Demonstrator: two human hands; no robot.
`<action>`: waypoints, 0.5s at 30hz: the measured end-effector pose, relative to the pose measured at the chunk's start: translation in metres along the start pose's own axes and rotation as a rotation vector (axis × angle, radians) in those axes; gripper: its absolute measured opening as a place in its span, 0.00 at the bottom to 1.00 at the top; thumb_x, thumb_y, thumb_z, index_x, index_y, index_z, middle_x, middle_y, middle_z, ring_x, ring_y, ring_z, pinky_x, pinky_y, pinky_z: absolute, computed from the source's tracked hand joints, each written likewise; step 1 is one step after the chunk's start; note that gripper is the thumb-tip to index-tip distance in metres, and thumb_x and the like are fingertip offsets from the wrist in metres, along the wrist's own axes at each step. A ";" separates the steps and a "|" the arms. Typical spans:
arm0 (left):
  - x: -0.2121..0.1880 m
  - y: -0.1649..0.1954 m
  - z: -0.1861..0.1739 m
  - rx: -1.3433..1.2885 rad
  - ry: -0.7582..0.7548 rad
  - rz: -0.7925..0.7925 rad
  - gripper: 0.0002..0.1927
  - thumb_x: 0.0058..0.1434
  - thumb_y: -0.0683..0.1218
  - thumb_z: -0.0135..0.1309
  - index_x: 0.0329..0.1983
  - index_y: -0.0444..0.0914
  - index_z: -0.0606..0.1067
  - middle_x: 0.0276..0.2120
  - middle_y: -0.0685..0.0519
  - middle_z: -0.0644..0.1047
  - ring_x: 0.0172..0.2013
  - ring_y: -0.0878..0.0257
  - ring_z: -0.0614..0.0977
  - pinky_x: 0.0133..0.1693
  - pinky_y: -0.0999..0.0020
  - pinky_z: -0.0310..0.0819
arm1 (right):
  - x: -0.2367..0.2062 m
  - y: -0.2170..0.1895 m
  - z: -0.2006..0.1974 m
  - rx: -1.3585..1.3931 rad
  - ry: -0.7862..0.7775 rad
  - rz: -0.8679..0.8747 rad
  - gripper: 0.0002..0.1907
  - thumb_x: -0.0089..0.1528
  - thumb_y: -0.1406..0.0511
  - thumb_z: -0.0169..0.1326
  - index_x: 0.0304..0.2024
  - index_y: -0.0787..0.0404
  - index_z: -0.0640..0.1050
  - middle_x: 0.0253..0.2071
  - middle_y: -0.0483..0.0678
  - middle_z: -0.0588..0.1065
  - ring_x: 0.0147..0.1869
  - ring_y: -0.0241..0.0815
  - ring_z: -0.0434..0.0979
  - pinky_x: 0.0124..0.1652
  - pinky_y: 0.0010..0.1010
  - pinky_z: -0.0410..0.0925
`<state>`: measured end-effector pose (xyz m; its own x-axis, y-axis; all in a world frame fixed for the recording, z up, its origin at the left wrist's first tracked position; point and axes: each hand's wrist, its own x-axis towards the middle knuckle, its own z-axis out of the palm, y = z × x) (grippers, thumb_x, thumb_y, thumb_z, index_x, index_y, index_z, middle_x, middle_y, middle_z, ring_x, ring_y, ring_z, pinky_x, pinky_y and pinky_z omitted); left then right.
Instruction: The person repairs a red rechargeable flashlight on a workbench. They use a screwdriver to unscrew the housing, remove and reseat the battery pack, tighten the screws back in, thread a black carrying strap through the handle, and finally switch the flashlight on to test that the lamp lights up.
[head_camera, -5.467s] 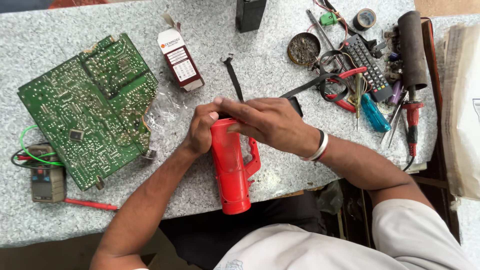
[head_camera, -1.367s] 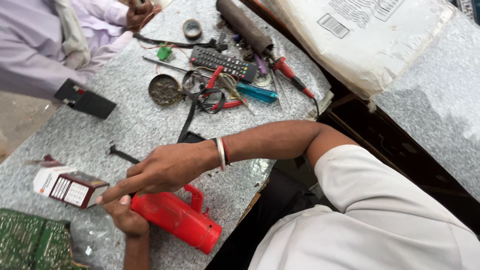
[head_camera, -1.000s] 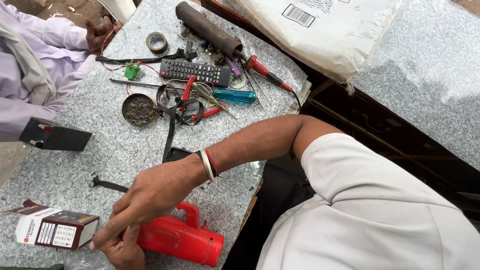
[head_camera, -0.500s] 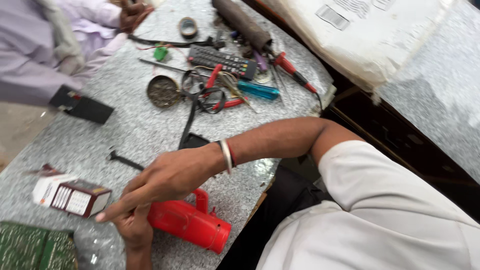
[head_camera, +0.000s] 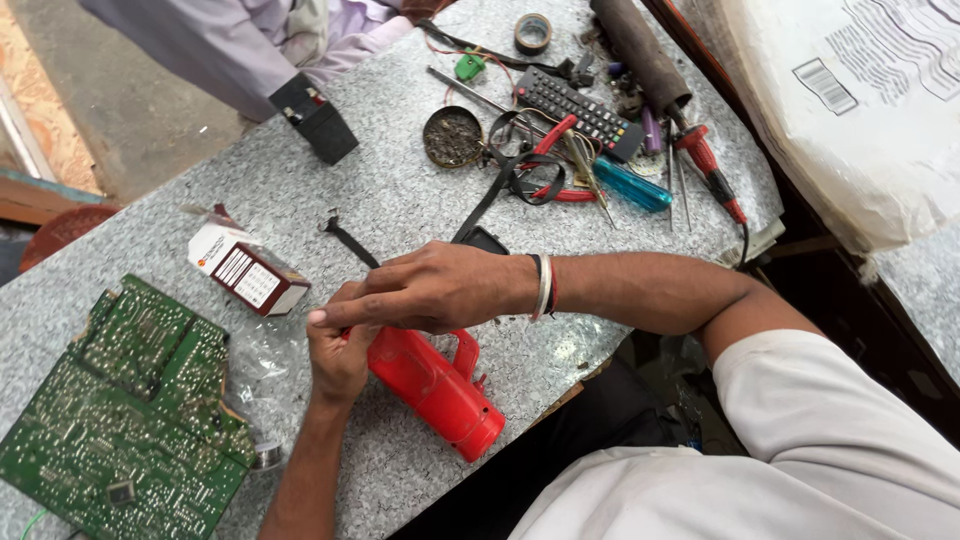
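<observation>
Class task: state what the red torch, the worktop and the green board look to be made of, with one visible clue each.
Red torch: likely plastic; glossy moulded body and handle.
Worktop: stone-like, maybe granite; grey speckles.
Green board: a circuit board, probably laminate; solder dots and tracks.

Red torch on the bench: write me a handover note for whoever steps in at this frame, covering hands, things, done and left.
Left hand: closed on the front end of the red torch, steadying it on the speckled table.
Right hand: lies over the same end, forefinger stretched to its tip; what it pinches, if anything, is hidden.
Torch: on its side near the table edge, handle up, body shut as far as shows.
Nearby: green circuit board at left, small printed box above it, tool pile with remote and red pliers at the far side.
Done: nothing visibly taken off.
Left: work at the front end is in hand.
</observation>
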<state>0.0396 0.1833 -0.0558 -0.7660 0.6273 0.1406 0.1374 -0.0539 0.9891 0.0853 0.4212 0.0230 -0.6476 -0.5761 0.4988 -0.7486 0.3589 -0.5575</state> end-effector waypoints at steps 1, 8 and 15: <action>-0.001 0.001 0.000 0.002 -0.001 0.001 0.09 0.68 0.37 0.50 0.48 0.30 0.76 0.40 0.54 0.77 0.41 0.69 0.79 0.42 0.74 0.73 | 0.000 -0.001 0.000 -0.001 0.006 -0.001 0.34 0.71 0.68 0.54 0.76 0.44 0.59 0.50 0.47 0.75 0.49 0.45 0.80 0.47 0.35 0.76; -0.005 0.003 -0.001 -0.033 -0.014 0.027 0.07 0.69 0.37 0.50 0.47 0.30 0.75 0.40 0.54 0.78 0.42 0.69 0.78 0.45 0.74 0.72 | 0.004 -0.008 0.002 -0.034 -0.008 0.056 0.32 0.68 0.67 0.57 0.73 0.45 0.64 0.45 0.48 0.75 0.46 0.46 0.80 0.43 0.37 0.76; -0.008 0.007 -0.001 -0.056 -0.020 0.028 0.07 0.70 0.40 0.51 0.47 0.31 0.76 0.40 0.55 0.78 0.42 0.70 0.79 0.45 0.74 0.74 | 0.010 -0.015 0.000 0.041 0.059 -0.002 0.35 0.65 0.67 0.59 0.73 0.45 0.62 0.49 0.48 0.75 0.48 0.47 0.80 0.44 0.38 0.76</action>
<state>0.0456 0.1771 -0.0495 -0.7498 0.6401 0.1675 0.1224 -0.1146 0.9858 0.0900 0.4105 0.0359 -0.6546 -0.5317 0.5373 -0.7439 0.3269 -0.5828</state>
